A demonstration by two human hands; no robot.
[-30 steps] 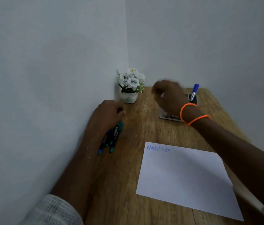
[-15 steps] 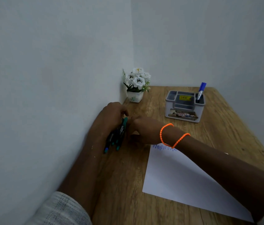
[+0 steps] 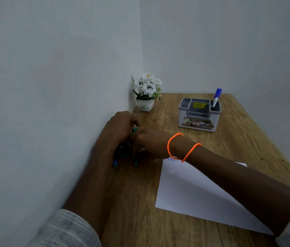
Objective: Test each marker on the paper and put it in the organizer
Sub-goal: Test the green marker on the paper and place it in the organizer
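My left hand [image 3: 121, 127] grips a bundle of several markers [image 3: 122, 154] with teal and blue caps, low over the table by the left wall. My right hand [image 3: 149, 144], with two orange bands on the wrist, reaches across and holds one marker [image 3: 136, 162] of that bundle; its fingertips are hidden. A white sheet of paper [image 3: 190, 191] lies in front of me, with a blue scribble [image 3: 173, 159] at its far corner. The grey organizer [image 3: 198, 115] stands at the back with one blue marker [image 3: 216, 98] upright in its right compartment.
A small white pot of white flowers [image 3: 146, 91] sits in the far left corner against the wall. The wooden table [image 3: 247, 139] ends at its right edge beyond the organizer. Walls close in on the left and back.
My right hand has come back from the organizer, leaving the blue marker standing in it, and has crossed to the bundle in my left hand. The left hand has stayed put.
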